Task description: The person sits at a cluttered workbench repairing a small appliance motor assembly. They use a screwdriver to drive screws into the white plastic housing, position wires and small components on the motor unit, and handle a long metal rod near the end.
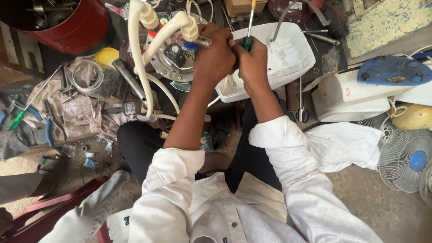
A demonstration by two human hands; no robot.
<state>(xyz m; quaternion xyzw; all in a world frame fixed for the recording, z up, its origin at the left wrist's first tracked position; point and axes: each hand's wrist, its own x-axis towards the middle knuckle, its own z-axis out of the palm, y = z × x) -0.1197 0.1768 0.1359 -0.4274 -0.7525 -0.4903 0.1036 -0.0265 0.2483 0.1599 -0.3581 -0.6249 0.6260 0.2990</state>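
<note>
White casing [288, 56] lies on the floor, near edge hidden behind both wrists. Left hand [215, 56] closed around a metal fitting [203, 42] beside the hoses [139, 58]. Right hand [253, 60] fisted on a green screwdriver [248, 42]; tip hidden.

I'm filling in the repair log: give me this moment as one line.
left hand: grips metal fitting | right hand: holds green-handled screwdriver upright | white plastic casing behind hands | pliers on cloth, untouched

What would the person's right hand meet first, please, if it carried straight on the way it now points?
The right hand, gripping a green-handled screwdriver, points up the picture, so it would probably meet the white plastic casing first, though depth is unclear.
</note>
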